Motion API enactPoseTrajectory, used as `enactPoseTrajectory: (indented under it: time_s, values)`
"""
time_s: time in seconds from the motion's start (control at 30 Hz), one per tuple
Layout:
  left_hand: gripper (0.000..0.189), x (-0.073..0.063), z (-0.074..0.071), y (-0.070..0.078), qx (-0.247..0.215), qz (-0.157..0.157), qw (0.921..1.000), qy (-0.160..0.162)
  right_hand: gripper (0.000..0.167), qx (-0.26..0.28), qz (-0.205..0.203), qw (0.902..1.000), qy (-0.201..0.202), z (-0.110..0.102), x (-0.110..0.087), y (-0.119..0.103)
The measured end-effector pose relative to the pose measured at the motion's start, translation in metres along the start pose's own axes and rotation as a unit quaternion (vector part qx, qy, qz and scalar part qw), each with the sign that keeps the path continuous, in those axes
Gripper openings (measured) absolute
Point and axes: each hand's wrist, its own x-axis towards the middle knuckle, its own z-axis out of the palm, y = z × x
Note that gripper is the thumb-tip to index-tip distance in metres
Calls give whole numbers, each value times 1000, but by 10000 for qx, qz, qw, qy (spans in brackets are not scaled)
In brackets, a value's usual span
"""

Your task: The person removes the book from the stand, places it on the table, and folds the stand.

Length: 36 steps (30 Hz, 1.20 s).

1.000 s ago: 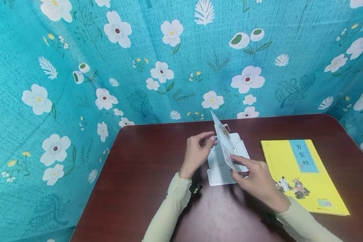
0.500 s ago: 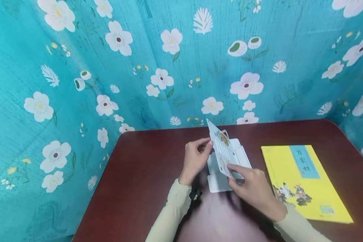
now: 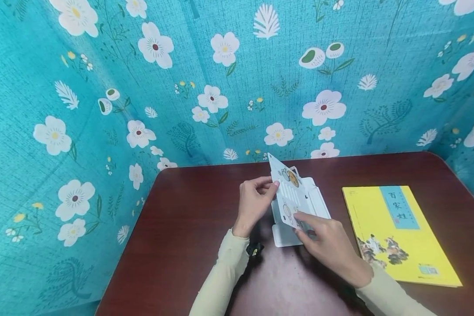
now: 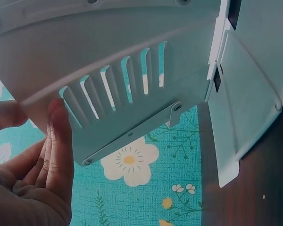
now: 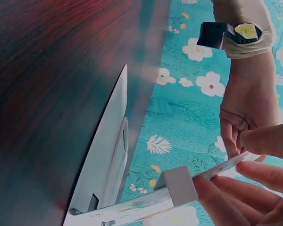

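Observation:
A white folding metal book stand (image 3: 286, 237) lies on the table with its hinged panel (image 3: 290, 184) raised at a slant. Printed cartoons and a row of slots show on the panel's face. My left hand (image 3: 254, 204) pinches its left edge between thumb and fingers. At the near lower edge, my right hand (image 3: 333, 245) grips the panel, forefinger on the printed face and thumb below. In the left wrist view, the panel's bare back (image 4: 188, 61) carries a riveted bar (image 4: 132, 133) along one edge. A bent tab (image 5: 179, 186) sits by the right fingers in the right wrist view.
To the right of the stand lies a yellow book (image 3: 403, 237) with a blue title strip. A dark red-brown table (image 3: 181, 245) carries everything, and a turquoise flowered curtain (image 3: 237, 79) hangs behind its far edge.
The raised panel has turned and leaned left, so more of its printed face shows. Both hands have moved slightly with it, keeping their hold; the base and yellow book stay put.

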Motion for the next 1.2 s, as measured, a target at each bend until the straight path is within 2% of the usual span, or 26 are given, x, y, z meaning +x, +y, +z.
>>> enactPoseTrajectory:
  time_s: [0.27,0.57,0.83,1.2]
  values:
    - [21,3,-8,-3,469,-95,9987,162,38,32,-118,9992,-389,3,1,-3]
    - [19,5,-8,-5,981,-198,9949,131,29,-1,-473,9977,-494,7,-1,-4]
    - [15,6,-13,-9,1466,-488,9878,182,27,-30,-454,9966,-686,11,-3,-2]
    - [19,10,-19,-18,2020,-741,9764,159,29,-5,-671,9959,-611,17,-3,7]
